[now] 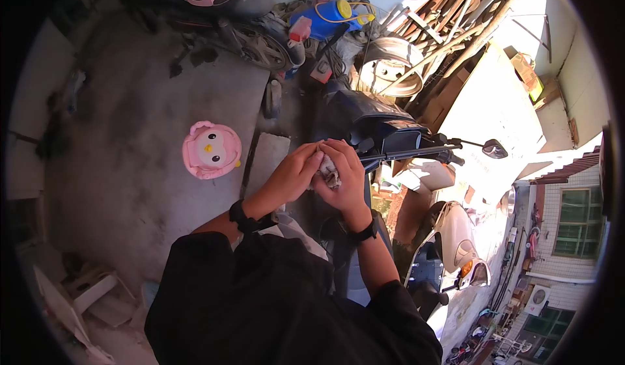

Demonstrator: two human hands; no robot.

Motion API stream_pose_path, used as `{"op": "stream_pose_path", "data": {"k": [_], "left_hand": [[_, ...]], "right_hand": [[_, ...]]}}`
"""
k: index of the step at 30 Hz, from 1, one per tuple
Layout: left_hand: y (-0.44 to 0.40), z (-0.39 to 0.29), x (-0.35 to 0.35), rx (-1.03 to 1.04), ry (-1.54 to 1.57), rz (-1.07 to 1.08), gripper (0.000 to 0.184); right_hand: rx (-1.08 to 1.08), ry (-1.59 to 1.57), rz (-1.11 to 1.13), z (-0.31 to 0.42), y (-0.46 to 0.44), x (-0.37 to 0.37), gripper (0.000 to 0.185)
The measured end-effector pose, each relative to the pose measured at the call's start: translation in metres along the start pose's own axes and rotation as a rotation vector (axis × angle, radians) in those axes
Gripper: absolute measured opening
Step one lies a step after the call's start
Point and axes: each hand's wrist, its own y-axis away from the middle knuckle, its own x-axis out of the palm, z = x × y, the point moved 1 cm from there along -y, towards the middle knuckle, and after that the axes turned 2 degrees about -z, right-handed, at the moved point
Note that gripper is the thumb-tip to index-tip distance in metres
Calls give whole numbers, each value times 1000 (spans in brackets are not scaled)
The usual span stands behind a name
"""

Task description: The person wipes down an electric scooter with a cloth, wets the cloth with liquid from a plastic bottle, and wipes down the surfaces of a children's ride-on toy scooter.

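Cloth [329,168], pale and crumpled, is pressed between the left hand [296,174] and the right hand [346,181], equally near both, its visible length pointed roughly forward. Both are curled closed around it. Beyond, a dark motorbike [374,108] is parked; leftward, a pink bird-faced item [209,151] is set on the floor [130,137].
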Motion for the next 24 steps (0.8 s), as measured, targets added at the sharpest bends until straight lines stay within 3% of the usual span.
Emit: {"op": "stream_pose_path", "data": {"k": [6,7,10,11,15,21,24], "left_hand": [[-51,31,8,-357,279,353,54],[-53,30,6,-524,361,387,59],[-48,23,0,-597,449,313,56],[-41,24,-5,-736,428,262,51],[-10,61,-10,-776,511,163,41],[18,70,-7,-543,616,138,40],[21,57,-11,-603,575,81,38]], "right_hand": [[335,-33,36,-15,-19,-13,34],[355,8,44,-15,-21,-12,32],[289,164,30,-11,-26,1,29],[238,209,34,-8,-28,5,29],[109,281,22,4,-24,12,33],[-93,137,-192,3,8,19,53],[-149,87,-271,1,27,25,55]]}}
